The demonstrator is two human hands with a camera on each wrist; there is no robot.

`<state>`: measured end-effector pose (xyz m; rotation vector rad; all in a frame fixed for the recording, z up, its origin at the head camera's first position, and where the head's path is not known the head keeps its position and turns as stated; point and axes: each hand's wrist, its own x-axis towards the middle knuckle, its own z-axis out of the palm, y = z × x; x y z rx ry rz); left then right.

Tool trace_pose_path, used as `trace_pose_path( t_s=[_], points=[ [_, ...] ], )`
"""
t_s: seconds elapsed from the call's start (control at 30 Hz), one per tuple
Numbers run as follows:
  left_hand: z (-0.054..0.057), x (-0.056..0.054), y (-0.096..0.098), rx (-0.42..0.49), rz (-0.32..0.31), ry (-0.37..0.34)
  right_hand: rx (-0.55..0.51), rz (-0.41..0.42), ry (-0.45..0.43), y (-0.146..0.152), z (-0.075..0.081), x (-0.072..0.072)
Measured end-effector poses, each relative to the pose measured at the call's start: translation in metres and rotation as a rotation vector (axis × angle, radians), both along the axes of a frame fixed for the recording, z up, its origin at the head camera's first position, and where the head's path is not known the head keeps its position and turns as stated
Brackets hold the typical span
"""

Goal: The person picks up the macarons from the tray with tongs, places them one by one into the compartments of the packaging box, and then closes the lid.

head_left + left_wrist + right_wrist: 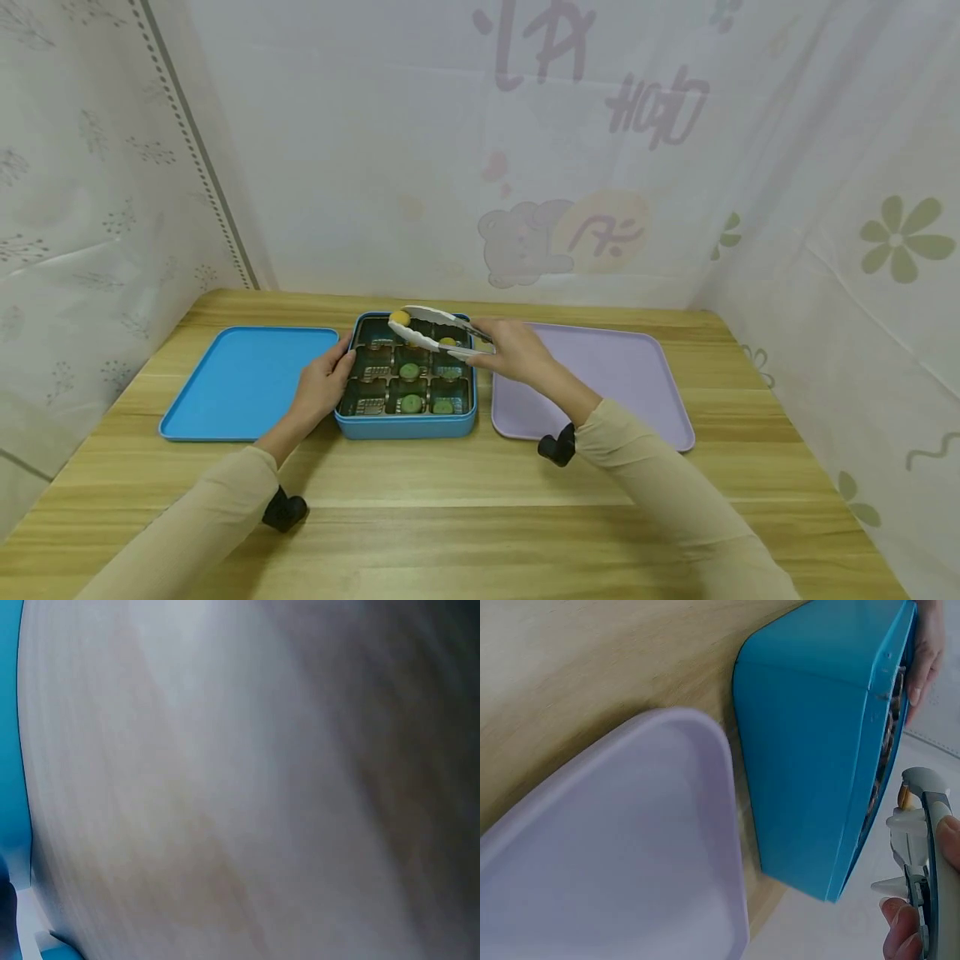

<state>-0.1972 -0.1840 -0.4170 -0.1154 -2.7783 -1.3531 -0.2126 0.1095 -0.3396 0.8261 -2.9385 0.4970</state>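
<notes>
My right hand (517, 350) holds a pair of tongs (429, 314) with pale scalloped tips. Between those tips is a small round yellow piece (400, 318), above the back left of a blue box (405, 428). A dark divided insert fills the box. Round green pieces (411, 404) sit in several compartments, and a yellow piece (447, 342) shows behind the tongs. On the box's left side, my left hand (324, 385) grips the wall at the rim. In the right wrist view, the tongs (936, 847) hover beside the box's open top.
A blue tray (255, 383) lies left of the box, and a lilac tray (600, 375) lies close on its right, under my right forearm. The wooden table (420, 517) meets patterned cloth (360, 167) at the back and sides. The left wrist view is mostly blurred.
</notes>
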Motion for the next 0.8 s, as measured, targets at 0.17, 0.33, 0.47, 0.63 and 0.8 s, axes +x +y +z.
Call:
trace_pose_path(
  t_s=[0.17, 0.33, 0.47, 0.63, 0.8],
  points=[
    [-0.001, -0.001, 0.0, -0.004, 0.007, 0.006, 0.01, -0.005, -0.042, -0.013, -0.001, -0.001],
    [-0.002, -0.001, -0.001, -0.01, 0.009, 0.013, 0.026, 0.001, -0.069, -0.023, -0.003, -0.003],
    [-0.002, -0.001, -0.001, -0.015, 0.01, 0.01, 0.026, 0.005, -0.087, -0.028, -0.004, -0.005],
    [-0.001, -0.002, -0.001, -0.012, 0.01, 0.003, 0.002, 0.002, -0.108, -0.029, -0.005, -0.006],
    [-0.001, -0.002, -0.001, -0.008, 0.011, 0.003, 0.003, 0.001, -0.115, -0.029, -0.006, -0.007]
  ],
)
